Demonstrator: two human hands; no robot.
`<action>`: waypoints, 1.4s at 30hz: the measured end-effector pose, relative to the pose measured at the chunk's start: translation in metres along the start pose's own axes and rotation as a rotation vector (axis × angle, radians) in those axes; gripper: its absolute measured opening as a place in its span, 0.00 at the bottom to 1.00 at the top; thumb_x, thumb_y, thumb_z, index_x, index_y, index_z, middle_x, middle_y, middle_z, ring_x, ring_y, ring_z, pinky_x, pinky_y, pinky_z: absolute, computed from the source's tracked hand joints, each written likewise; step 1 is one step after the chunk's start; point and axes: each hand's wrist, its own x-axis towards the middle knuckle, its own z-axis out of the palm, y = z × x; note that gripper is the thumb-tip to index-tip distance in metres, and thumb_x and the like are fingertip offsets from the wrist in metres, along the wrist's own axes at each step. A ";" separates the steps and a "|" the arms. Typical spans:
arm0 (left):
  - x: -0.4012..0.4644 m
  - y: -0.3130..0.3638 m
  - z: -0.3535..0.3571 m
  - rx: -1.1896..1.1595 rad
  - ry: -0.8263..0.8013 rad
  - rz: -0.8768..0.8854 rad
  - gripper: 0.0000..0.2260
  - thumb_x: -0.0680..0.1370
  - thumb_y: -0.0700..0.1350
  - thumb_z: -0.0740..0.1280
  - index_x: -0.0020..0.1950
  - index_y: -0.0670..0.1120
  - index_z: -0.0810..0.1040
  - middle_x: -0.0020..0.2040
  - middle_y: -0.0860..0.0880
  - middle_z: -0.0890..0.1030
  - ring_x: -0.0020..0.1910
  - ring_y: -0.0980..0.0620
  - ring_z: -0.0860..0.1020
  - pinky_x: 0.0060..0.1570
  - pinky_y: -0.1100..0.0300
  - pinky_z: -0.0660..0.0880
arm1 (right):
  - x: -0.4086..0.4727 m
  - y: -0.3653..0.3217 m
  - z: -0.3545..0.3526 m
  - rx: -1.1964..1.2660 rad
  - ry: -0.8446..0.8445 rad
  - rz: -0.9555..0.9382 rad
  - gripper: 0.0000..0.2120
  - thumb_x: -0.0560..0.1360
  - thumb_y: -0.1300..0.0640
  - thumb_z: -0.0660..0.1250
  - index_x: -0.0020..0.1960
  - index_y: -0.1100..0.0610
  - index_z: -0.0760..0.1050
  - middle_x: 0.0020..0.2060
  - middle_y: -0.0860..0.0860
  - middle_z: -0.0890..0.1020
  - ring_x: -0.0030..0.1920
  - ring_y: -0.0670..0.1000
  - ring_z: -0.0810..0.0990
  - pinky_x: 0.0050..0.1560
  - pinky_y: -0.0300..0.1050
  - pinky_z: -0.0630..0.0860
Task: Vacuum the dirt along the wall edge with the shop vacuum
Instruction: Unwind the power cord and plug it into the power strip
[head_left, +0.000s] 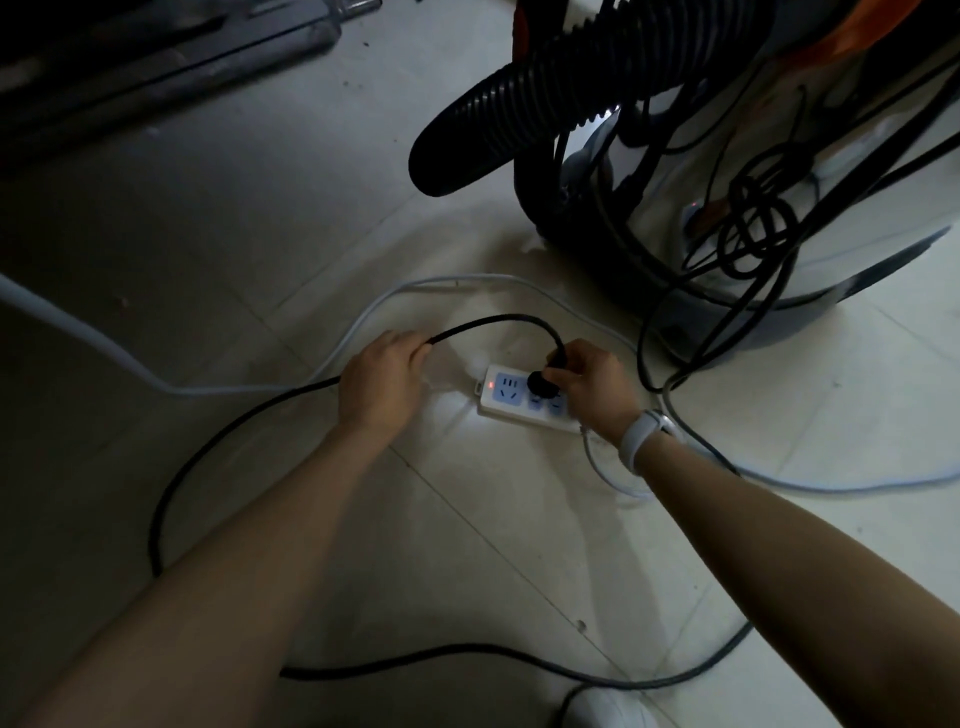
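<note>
- A dim view looking down at a pale tiled floor (467, 545), with both bare forearms reaching forward from the bottom of the frame.
- The right hand (589, 382) has its fingers curled round a round black plug (541, 383), which sits at the middle socket of a white power strip with blue socket faces (506, 397). Whether the plug is fully seated cannot be told.
- A small red light glows at the left end of the power strip.
- A pale grey band (644, 434) circles the right wrist.
- The left hand (382, 382) is closed round the black power cord (488, 323), gripping it just left of the strip. From the plug the cord arches up and over to this hand, then runs out behind it in a wide loop across the floor towards the bottom of the frame.
- The shop vacuum, a shiny metal drum with an orange-topped head (831, 182), stands on the floor at the upper right, near the power strip but not touching it.
- A thick black ribbed hose (545, 88) juts from the vacuum towards the left, its open end hanging above the floor.
- Tangled black cord (758, 228) hangs against the front of the drum.
- A pale grey cable (441, 283) curves over the floor behind the strip and both hands.
- Dark metal bars (156, 67) lie at the upper left.
</note>
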 end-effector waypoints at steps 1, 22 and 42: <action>0.001 0.001 0.001 -0.018 0.001 0.006 0.11 0.80 0.42 0.60 0.54 0.39 0.80 0.47 0.36 0.79 0.45 0.37 0.77 0.42 0.48 0.73 | 0.002 0.001 -0.002 -0.017 0.002 -0.008 0.07 0.75 0.62 0.67 0.52 0.63 0.77 0.41 0.53 0.77 0.39 0.50 0.75 0.33 0.35 0.70; 0.005 -0.006 0.013 -0.039 -0.011 0.273 0.18 0.78 0.48 0.56 0.56 0.41 0.80 0.45 0.42 0.82 0.41 0.41 0.81 0.41 0.48 0.78 | -0.007 0.020 0.022 -0.253 0.006 -0.153 0.08 0.75 0.57 0.67 0.52 0.60 0.78 0.50 0.56 0.79 0.50 0.56 0.77 0.50 0.47 0.72; -0.014 -0.013 -0.011 0.345 -0.025 0.159 0.16 0.74 0.49 0.58 0.40 0.45 0.84 0.32 0.44 0.80 0.30 0.43 0.78 0.35 0.55 0.73 | -0.033 0.002 0.065 -0.242 -0.073 -0.231 0.09 0.74 0.56 0.68 0.50 0.59 0.81 0.48 0.57 0.83 0.49 0.58 0.79 0.47 0.45 0.69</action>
